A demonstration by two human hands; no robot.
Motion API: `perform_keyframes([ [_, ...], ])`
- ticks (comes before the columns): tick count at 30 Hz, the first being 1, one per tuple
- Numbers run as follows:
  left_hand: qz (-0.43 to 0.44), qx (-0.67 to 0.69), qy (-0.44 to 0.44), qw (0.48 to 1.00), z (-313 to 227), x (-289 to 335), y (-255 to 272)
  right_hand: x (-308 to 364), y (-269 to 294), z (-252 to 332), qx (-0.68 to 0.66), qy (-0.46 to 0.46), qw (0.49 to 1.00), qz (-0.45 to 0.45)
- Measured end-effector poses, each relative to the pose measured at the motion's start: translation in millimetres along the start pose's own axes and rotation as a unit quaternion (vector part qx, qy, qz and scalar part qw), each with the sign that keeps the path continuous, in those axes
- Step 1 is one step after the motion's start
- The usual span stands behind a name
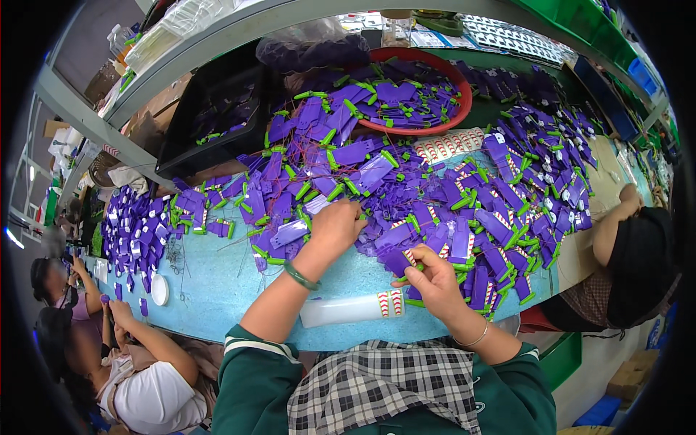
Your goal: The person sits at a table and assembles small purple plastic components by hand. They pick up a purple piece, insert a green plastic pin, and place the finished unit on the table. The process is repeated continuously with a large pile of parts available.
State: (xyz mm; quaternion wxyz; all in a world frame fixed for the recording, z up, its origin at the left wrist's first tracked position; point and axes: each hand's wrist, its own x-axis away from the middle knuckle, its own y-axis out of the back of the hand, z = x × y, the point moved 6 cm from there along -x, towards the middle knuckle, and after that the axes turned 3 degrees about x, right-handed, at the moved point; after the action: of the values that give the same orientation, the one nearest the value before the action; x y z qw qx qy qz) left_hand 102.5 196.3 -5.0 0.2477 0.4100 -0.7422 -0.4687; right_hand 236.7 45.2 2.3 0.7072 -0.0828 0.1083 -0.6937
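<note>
My right hand [438, 281] pinches a flat purple plastic piece [396, 262] with a green end and a red-and-white chevron strip along its edge. It is held low over the near side of a large heap. Further forward, my left hand [338, 226] has its fingers curled at the edge of the heap's purple parts [377, 221]; its fingertips are partly hidden, so what they grip cannot be made out. On the blue tabletop [239, 301] between my forearms lies a pale backing strip [341, 311] with a few chevron stickers at its right end.
Behind the heap stand a red basin [464, 94] full of purple and green pieces and a black bin [170, 148]. A sheet of chevron stickers [451, 146] lies by the basin. White-tipped pieces [134, 232] and a white lid [159, 290] are left. Other people sit at both sides.
</note>
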Motion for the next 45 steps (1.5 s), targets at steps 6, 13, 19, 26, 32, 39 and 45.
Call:
perform_keyframes([
  [6,-0.100,0.185,-0.014,0.978,10,24,24,-4,-1,6,0.027,0.026,0.999,-0.005],
  [13,-0.120,0.647,0.066,0.750,-10,76,50,-14,-10,20,0.187,0.089,0.977,-0.051],
  [19,-0.109,0.681,0.050,0.722,-5,113,27,-5,-34,33,0.380,0.159,0.911,-0.015],
  [26,0.079,0.622,0.102,0.772,-23,149,-10,-1,-40,17,0.433,0.030,0.845,0.311],
  [32,0.006,0.699,0.102,0.708,-16,149,-5,-4,-52,-3,0.193,-0.055,0.969,0.145],
  [39,-0.031,0.558,-0.003,0.830,-12,153,42,-29,-68,20,0.246,0.036,0.938,0.240],
  [45,-0.067,0.382,-0.057,0.920,1,157,73,-45,-111,28,0.401,0.201,0.852,0.270],
])
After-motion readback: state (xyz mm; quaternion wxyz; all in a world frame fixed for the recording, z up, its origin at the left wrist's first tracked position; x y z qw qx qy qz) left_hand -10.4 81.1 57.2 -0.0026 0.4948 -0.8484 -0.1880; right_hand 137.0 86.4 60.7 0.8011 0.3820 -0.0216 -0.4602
